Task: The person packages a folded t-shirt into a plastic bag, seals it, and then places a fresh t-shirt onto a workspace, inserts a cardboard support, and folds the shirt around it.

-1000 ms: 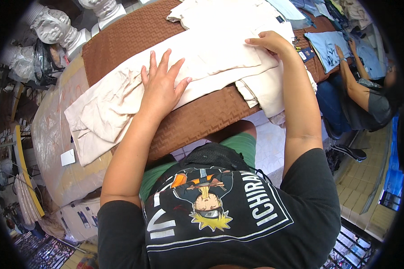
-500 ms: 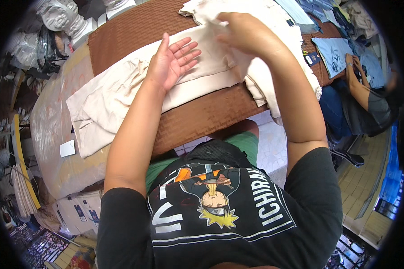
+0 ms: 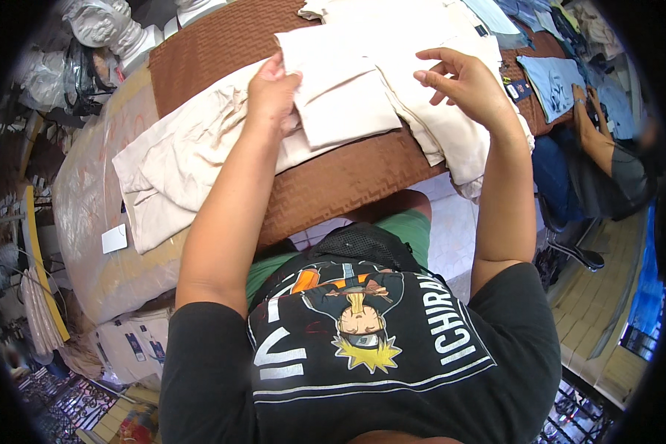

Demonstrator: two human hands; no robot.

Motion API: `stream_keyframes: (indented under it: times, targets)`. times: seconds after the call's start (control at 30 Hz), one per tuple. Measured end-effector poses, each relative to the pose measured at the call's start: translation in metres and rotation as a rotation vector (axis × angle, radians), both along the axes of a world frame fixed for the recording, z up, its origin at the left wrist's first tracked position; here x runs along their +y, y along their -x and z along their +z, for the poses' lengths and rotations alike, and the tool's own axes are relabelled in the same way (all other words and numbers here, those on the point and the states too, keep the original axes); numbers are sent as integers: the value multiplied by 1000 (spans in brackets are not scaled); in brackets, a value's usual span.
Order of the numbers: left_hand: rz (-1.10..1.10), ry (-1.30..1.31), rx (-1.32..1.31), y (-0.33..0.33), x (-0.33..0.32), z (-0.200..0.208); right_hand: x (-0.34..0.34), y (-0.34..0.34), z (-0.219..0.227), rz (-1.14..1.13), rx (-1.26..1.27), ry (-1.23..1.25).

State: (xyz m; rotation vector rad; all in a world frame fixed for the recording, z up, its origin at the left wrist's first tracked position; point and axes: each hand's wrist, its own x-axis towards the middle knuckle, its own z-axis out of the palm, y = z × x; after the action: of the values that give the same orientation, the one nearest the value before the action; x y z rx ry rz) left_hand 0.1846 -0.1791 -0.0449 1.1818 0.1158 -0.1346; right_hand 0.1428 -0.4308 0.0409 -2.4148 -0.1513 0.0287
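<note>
A cream garment (image 3: 177, 159) lies lengthwise on the brown patterned cloth, its left part loose and wrinkled. Its right part is turned back into a flat folded section (image 3: 340, 107). My left hand (image 3: 272, 92) is closed on the left edge of that section, the thumb over the fabric and the other fingers partly hidden. Over the cream clothes to the right, my right hand (image 3: 462, 85) hovers with its fingers apart and slightly bent, holding nothing. A white tag (image 3: 114, 239) hangs by the garment's lower left end.
Brown cloth (image 3: 348, 185) covers a bulky plastic-wrapped bale (image 3: 89, 214). More cream clothes (image 3: 459, 144) are piled at right. White mannequin heads (image 3: 107, 29) stand at the far left. Beyond the pile, another person's hands (image 3: 584, 100) work by light blue folded clothing (image 3: 551, 85).
The garment's right part has been folded over to the left. My left hand has gone from an open palm to gripping its edge, while my right hand has moved right, away from the fabric.
</note>
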Motion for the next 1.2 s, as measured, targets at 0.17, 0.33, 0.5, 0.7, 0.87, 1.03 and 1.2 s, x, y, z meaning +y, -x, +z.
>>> stream_keyframes:
  times: [0.17, 0.33, 0.5, 0.7, 0.87, 1.03, 1.2]
  targets:
    - [31, -101, 74, 0, 16, 0, 5, -7, -36, -24, -13, 79]
    - [-12, -193, 134, 2, 18, -2, 29, -25, -57, -43, -134, 147]
    - [-71, -293, 160, 11, 18, 12, 46, -41, -68, 35, -370, 255]
    - [-164, -458, 135, 12, 23, 5, 49, -57, -78, 167, -497, 392]
    - [-216, -465, 84, 19, 21, 11, 50, -61, -80, 207, -563, 552]
    - [-197, -367, 140, 24, 26, 8, 41, -43, -75, 129, -590, 501]
    - [-153, -1129, -84, 36, 21, 39, 34, -36, -96, 75, -637, 416]
